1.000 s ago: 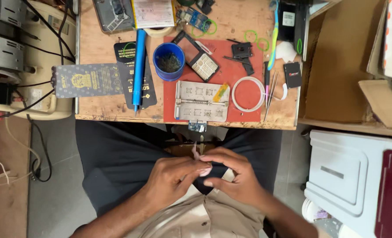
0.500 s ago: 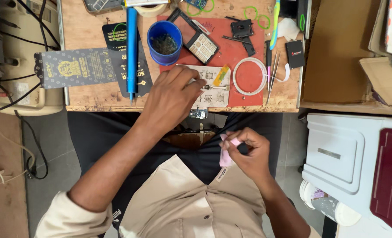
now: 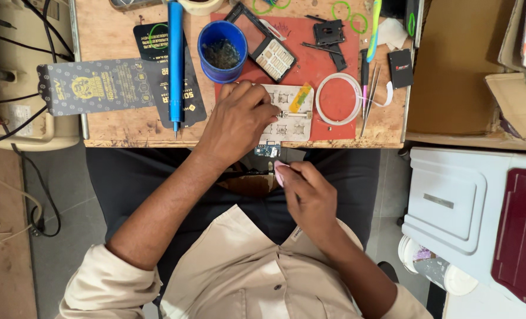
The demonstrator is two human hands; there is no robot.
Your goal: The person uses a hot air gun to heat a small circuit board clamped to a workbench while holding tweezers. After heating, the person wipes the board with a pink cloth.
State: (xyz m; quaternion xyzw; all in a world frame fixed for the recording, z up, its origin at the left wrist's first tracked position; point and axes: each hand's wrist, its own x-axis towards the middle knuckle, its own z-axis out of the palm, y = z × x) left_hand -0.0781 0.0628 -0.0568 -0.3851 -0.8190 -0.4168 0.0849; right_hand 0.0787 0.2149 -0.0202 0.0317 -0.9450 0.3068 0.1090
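Note:
My left hand [image 3: 239,118] reaches over the front edge of the wooden table [image 3: 127,127] and rests on a pale metal plate with cut-outs [image 3: 289,127]. Its fingertips pinch a thin metal tool [image 3: 295,114] that lies across the plate. My right hand [image 3: 307,198] stays over my lap, fingers closed on a small pink object [image 3: 279,173]. A small blue circuit board [image 3: 267,150] sits just below the table edge, between the two hands. A yellow strip [image 3: 300,97] lies on the plate's upper right.
A red mat [image 3: 334,121] carries a white ring of cable [image 3: 338,98], tweezers [image 3: 366,88] and black parts. A blue cup [image 3: 221,44], a blue pen-shaped driver [image 3: 175,59] and dark cards [image 3: 109,85] lie left. Cardboard [image 3: 452,71] and a white case [image 3: 470,201] stand right.
My left hand has left my lap and gone up onto the pale plate on the table. My right hand stays at my lap with the pink object.

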